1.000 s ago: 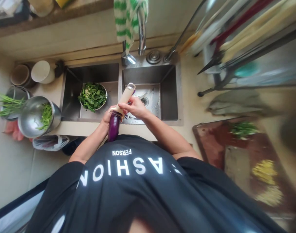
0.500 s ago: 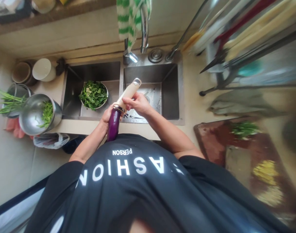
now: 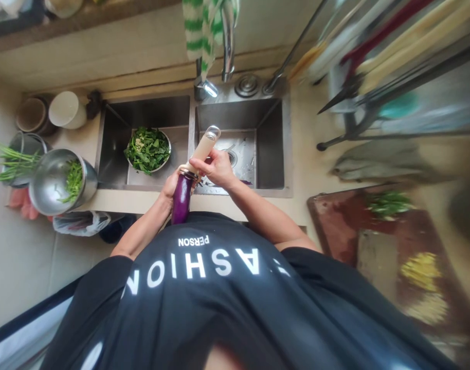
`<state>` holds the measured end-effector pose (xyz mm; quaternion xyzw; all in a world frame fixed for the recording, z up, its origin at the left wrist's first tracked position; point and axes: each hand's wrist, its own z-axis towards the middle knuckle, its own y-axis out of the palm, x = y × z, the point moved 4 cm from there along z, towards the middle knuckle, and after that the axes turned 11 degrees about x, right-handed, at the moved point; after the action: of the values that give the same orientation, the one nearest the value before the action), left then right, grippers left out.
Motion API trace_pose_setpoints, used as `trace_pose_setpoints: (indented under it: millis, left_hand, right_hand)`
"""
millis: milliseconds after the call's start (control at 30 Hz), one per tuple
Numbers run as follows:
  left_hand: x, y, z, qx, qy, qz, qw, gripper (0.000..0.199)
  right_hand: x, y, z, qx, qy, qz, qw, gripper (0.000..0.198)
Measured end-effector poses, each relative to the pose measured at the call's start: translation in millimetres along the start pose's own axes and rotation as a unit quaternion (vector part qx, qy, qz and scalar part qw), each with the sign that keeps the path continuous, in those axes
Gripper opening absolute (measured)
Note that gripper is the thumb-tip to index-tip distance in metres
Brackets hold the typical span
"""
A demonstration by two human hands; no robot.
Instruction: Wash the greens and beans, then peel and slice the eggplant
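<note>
A purple eggplant (image 3: 181, 199) is held slantwise over the sink's front edge, its lower end close to my black shirt. My left hand (image 3: 170, 184) is closed round its upper part from the left, the fingers partly hidden beneath. My right hand (image 3: 218, 168) grips a peeler (image 3: 203, 149) with a cream handle, thumb laid along it. The peeler's metal head lies across the eggplant beside my left hand, and its looped end points up over the right basin. A dark strip, seemingly peel, lies in that basin near my right wrist.
A bowl of chopped greens (image 3: 148, 150) sits in the left basin (image 3: 181, 139). Left of the sink stand a steel pot (image 3: 46, 180) and a white bowl (image 3: 68, 110). A cutting board (image 3: 331, 221) with a cleaver (image 3: 377, 262) and chopped food lies right. The faucet (image 3: 228, 41) hangs behind.
The peeler's looped end and my right hand have shifted slightly down and left. More of the drain and a dark strip in the right basin now show. The grip on the eggplant stays.
</note>
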<state>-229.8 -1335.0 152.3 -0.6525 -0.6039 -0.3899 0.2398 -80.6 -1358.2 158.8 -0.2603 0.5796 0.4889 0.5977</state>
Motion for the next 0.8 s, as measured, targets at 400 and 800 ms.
trace_pose_setpoints:
  millis: [400,800]
  left_hand:
    - [1,-10,5,-0.044,-0.036,0.028,0.998,0.052]
    - [7,-7,-14,-0.116,0.005,0.066,0.991,0.05]
  right_hand:
    - [7,5,8,-0.023,0.023,0.016,0.999,0.051]
    - [26,-19,29,0.065,0.003,-0.072,0.995,0.043]
